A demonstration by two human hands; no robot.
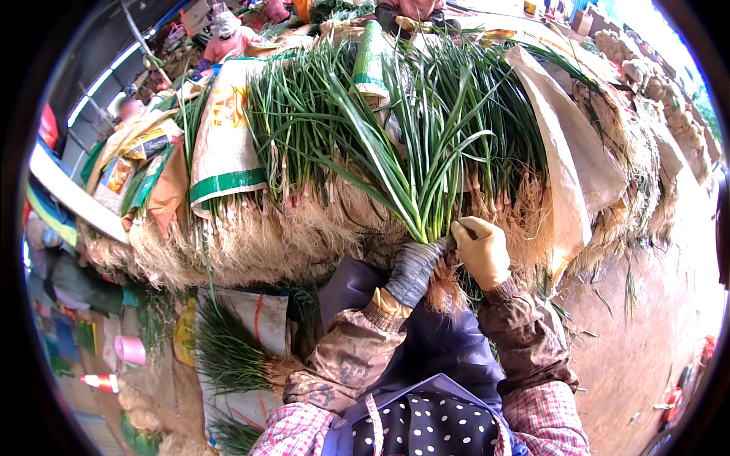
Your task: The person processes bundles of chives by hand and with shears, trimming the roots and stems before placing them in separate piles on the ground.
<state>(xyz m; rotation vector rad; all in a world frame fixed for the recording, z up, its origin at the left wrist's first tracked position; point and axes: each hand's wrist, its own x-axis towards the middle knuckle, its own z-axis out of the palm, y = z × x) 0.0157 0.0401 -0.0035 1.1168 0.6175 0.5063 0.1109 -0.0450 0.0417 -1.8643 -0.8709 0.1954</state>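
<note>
A bunch of green onions (427, 201) with long green leaves and pale roots stands fanned out in front of my body. My left hand (414, 267), in a grey covering over a yellow glove, is wrapped round its lower stems. The roots (445, 292) hang down below that hand. Close against the right side of the bunch is my right hand (483, 251) in a yellow glove. Its fingers are curled in, with the tips beside the stems and the left hand's fingertips. What they pinch, if anything, is hidden.
Rows of rooted green onions (296, 129) lie ahead on a long heap, partly under white sacks (228, 129) (566, 152). More bunches (239, 353) lie on sacking at lower left, near a pink bucket (130, 349). Other people (228, 42) sit across the heap.
</note>
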